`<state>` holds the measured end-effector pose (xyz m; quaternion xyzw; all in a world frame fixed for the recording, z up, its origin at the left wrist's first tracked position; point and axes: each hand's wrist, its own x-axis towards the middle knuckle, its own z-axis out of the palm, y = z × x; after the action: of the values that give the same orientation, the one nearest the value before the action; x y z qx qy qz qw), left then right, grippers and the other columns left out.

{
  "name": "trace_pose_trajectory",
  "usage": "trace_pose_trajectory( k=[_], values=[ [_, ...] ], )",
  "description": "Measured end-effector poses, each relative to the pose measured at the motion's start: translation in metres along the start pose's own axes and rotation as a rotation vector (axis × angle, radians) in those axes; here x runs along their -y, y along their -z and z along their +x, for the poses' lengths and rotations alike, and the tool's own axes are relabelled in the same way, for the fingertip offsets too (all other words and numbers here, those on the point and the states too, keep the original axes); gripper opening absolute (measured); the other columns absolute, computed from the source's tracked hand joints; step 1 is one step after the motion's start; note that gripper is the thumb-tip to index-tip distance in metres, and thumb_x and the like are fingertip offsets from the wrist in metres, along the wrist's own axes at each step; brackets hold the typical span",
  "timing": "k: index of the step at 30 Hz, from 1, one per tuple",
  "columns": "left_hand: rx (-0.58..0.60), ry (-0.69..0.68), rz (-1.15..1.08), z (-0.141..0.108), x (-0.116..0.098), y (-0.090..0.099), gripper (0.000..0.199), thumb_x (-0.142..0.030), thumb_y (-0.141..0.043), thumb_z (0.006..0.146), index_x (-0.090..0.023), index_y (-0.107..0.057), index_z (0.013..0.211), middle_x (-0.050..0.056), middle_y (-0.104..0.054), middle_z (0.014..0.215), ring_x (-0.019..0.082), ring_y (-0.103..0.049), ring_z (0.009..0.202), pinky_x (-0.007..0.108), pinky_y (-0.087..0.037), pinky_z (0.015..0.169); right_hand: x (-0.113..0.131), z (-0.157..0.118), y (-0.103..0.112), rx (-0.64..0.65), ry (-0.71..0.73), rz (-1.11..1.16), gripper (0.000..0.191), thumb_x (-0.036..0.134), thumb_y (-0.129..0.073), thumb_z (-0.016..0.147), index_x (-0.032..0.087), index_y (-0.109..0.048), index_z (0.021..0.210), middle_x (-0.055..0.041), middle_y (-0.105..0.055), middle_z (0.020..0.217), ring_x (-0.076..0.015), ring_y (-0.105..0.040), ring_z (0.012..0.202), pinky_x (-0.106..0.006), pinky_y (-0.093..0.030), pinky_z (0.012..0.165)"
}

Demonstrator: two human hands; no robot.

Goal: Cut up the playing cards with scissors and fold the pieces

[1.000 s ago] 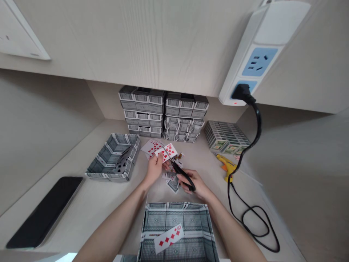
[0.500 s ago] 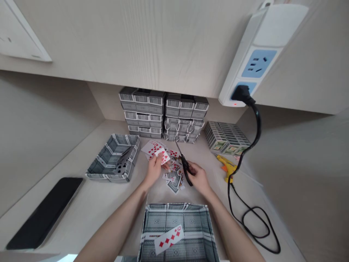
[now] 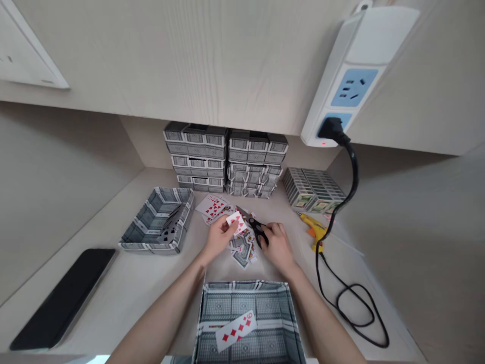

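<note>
Card piece (image 3: 235,221) is hovering over the loose scraps (image 3: 241,257), so a slackening pinch could be dropping it among them; scissors (image 3: 258,230) are pointing past it, and a drifting blade could be nicking fingers. Left hand (image 3: 218,238) is clamping the piece, thumb against fingers; right hand (image 3: 278,246) is closing around the handles.

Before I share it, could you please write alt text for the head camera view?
The left hand holds a piece of playing card, the right hand black scissors, over scattered card pieces. An open box sits nearest; a yellow glue gun lies at right.
</note>
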<state>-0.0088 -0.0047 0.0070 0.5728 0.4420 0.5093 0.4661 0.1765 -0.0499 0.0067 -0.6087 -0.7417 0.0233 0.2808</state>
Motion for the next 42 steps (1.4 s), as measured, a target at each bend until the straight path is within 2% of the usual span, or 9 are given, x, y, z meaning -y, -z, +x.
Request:
trace_pose_trajectory(
  k=[7, 10, 16, 21, 24, 28, 32, 36, 42],
  values=[
    [0.25, -0.009, 0.091, -0.011, -0.005, -0.008, 0.018, -0.03, -0.058, 0.071, -0.015, -0.048, 0.069, -0.003, -0.052, 0.06, 0.009, -0.049, 0.054, 0.019, -0.039, 0.049, 0.019, -0.001, 0.005, -0.014, 0.127, 0.209, 0.063, 0.037, -0.062, 0.072, 0.016, -0.041, 0.128, -0.0122, -0.052, 0.113, -0.0253, -0.044, 0.105, -0.039, -0.041, 0.088],
    [0.316, -0.061, 0.188, -0.013, -0.005, -0.01, 0.018, -0.03, -0.057, 0.071, -0.015, -0.049, 0.065, -0.004, -0.049, 0.058, 0.008, -0.046, 0.053, 0.018, -0.036, 0.048, 0.021, -0.003, -0.001, 0.029, 0.138, 0.199, 0.057, 0.034, -0.061, 0.074, 0.017, -0.044, 0.126, -0.011, -0.056, 0.11, -0.0252, -0.046, 0.104, -0.04, -0.041, 0.088],
    [0.395, -0.026, 0.116, -0.012, -0.009, -0.006, 0.02, -0.034, -0.056, 0.073, -0.014, -0.054, 0.076, 0.0, -0.058, 0.067, 0.01, -0.052, 0.056, 0.018, -0.039, 0.048, 0.013, -0.002, -0.003, 0.04, 0.106, 0.254, 0.037, 0.029, -0.052, 0.081, 0.021, -0.053, 0.117, -0.0094, -0.063, 0.098, -0.0227, -0.056, 0.092, -0.038, -0.044, 0.082],
    [0.402, 0.074, 0.089, -0.013, -0.007, -0.006, 0.028, -0.04, -0.052, 0.075, -0.016, -0.05, 0.063, -0.005, -0.049, 0.047, 0.006, -0.043, 0.035, 0.017, -0.03, 0.034, 0.012, -0.002, -0.003, 0.094, 0.126, 0.202, 0.055, 0.038, -0.061, 0.074, 0.018, -0.048, 0.123, -0.0117, -0.061, 0.105, -0.0244, -0.055, 0.097, -0.037, -0.045, 0.082],
    [0.393, 0.021, 0.129, -0.012, -0.005, -0.005, 0.03, -0.041, -0.053, 0.075, -0.015, -0.052, 0.059, -0.004, -0.049, 0.045, 0.007, -0.046, 0.039, 0.017, -0.034, 0.039, 0.014, -0.003, -0.006, 0.1, 0.12, 0.178, 0.053, 0.033, -0.06, 0.075, 0.019, -0.046, 0.124, -0.0117, -0.06, 0.107, -0.0244, -0.054, 0.1, -0.038, -0.044, 0.084],
    [0.402, -0.05, 0.163, -0.011, -0.008, -0.003, 0.023, -0.037, -0.057, 0.073, -0.014, -0.061, 0.075, 0.0, -0.058, 0.058, 0.009, -0.05, 0.049, 0.018, -0.039, 0.046, 0.015, -0.004, -0.007, 0.112, 0.041, 0.257, 0.047, 0.027, -0.06, 0.074, 0.018, -0.049, 0.118, -0.0099, -0.061, 0.101, -0.0221, -0.057, 0.089, -0.035, -0.046, 0.075],
    [0.43, -0.087, 0.117, -0.011, -0.013, -0.002, 0.046, -0.03, -0.066, 0.067, -0.016, -0.054, 0.109, 0.006, -0.063, 0.09, 0.013, -0.057, 0.07, 0.022, -0.045, 0.06, 0.016, -0.003, -0.002, 0.13, -0.009, 0.338, 0.043, 0.021, -0.061, 0.07, 0.016, -0.052, 0.112, -0.0083, -0.063, 0.092, -0.0193, -0.058, 0.077, -0.031, -0.046, 0.067],
    [0.457, -0.09, 0.063, -0.01, -0.014, -0.001, 0.044, -0.029, -0.068, 0.065, -0.017, -0.056, 0.106, 0.009, -0.058, 0.108, 0.019, -0.056, 0.093, 0.031, -0.045, 0.081, 0.016, -0.001, 0.0, 0.09, 0.048, 0.426, 0.04, 0.022, -0.063, 0.069, 0.019, -0.057, 0.108, -0.0089, -0.063, 0.096, -0.0197, -0.058, 0.081, -0.032, -0.047, 0.068],
    [0.516, 0.029, -0.063, -0.007, -0.01, 0.002, 0.056, -0.028, -0.074, 0.058, -0.017, -0.051, 0.109, 0.009, -0.059, 0.105, 0.019, -0.058, 0.089, 0.031, -0.046, 0.077, 0.013, 0.0, 0.0, 0.092, -0.015, 0.656, 0.042, 0.019, -0.065, 0.066, 0.022, -0.06, 0.108, -0.0084, -0.061, 0.102, -0.0189, -0.06, 0.081, -0.033, -0.052, 0.069]
  ],
)
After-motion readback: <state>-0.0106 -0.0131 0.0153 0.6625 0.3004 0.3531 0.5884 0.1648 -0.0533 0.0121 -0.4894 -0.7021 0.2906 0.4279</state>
